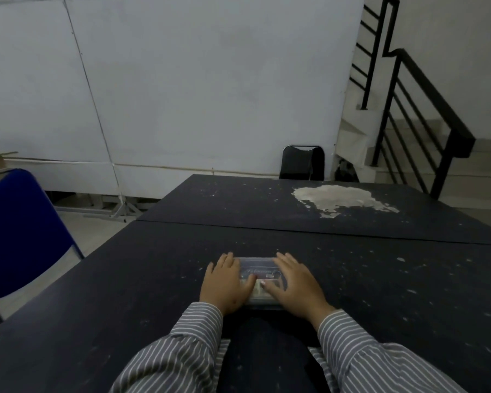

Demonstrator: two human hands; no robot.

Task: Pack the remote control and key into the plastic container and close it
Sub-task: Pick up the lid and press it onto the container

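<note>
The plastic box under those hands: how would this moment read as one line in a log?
stage: closing | plastic container: lid on, on table | left hand: flat on lid | right hand: flat on lid | contents: unclear

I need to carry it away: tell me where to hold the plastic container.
Grip the plastic container by its two short ends, coming from the left and right. It lies flat, long side across, and the left hand and right hand already rest there.

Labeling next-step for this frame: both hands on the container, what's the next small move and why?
Probably press down evenly with both palms to snap the lid shut. The left hand and right hand lie flat on the clear plastic container, lid already on, something pale visible inside. Whether the lid is fully seated cannot be told, so a firm press comes before letting go.
</note>
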